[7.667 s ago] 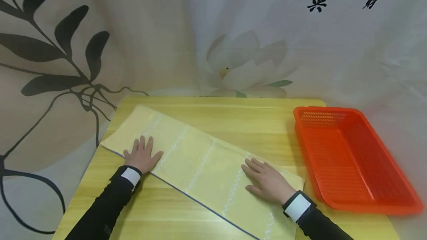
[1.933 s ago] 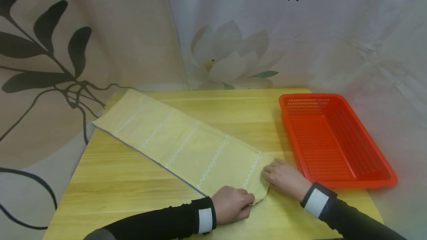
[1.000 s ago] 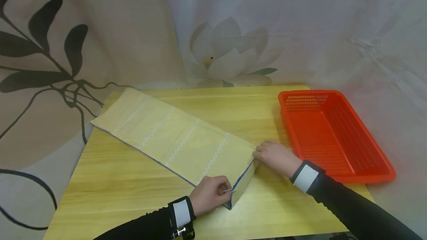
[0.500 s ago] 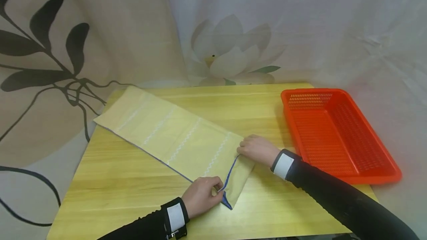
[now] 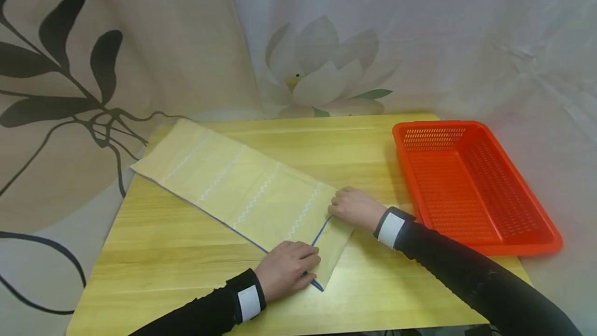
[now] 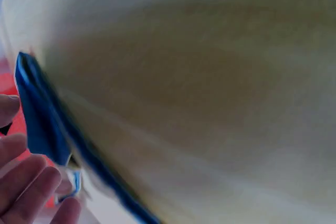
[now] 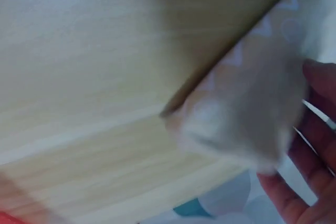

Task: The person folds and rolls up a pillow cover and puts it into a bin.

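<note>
A long yellow cloth (image 5: 233, 185) with white zigzag lines lies slantwise on the wooden table (image 5: 163, 253). Its near end is folded back over itself, so a blue hem (image 5: 319, 232) shows. My left hand (image 5: 291, 268) lies on the near corner of the fold, fingers stretched over the hem. In the left wrist view the fingers (image 6: 26, 192) look straight beside the blue hem (image 6: 42, 119). My right hand (image 5: 352, 207) grips the far corner of the fold with curled fingers. In the right wrist view that cloth corner (image 7: 247, 114) sits against the fingers (image 7: 320, 129).
An orange plastic basket (image 5: 434, 124) with nothing in it stands at the table's right side, a short way from my right wrist. Printed curtains hang close behind and to the left of the table. The cloth's far corner overhangs the table's left edge.
Both hands left the flat cloth, took its near end and folded it back toward the far left. In the last half second the flap came down and my left fingers flattened on it.
</note>
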A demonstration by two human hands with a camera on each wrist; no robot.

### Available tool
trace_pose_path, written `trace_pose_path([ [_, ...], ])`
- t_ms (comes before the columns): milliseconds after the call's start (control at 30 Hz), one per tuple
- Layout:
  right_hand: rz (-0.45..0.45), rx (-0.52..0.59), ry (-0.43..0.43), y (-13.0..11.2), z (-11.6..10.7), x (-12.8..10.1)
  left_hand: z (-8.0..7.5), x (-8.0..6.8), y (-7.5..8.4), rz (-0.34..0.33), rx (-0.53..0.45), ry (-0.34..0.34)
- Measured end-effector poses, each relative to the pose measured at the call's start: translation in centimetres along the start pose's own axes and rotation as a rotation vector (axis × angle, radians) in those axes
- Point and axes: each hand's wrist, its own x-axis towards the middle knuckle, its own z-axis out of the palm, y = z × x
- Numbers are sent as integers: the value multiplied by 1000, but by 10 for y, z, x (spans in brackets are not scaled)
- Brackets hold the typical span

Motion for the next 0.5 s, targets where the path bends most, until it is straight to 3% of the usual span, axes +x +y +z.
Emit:
trace_pose_path([
  [167,70,34,9,8,-14,-14,11,-6,1,97,60,-38],
  [333,182,-1,-46,26,-30,-28,15,-9,1,115,107,-16],
  [500,214,-7,-106,35,-29,-27,15,-8,2,133,122,5],
])
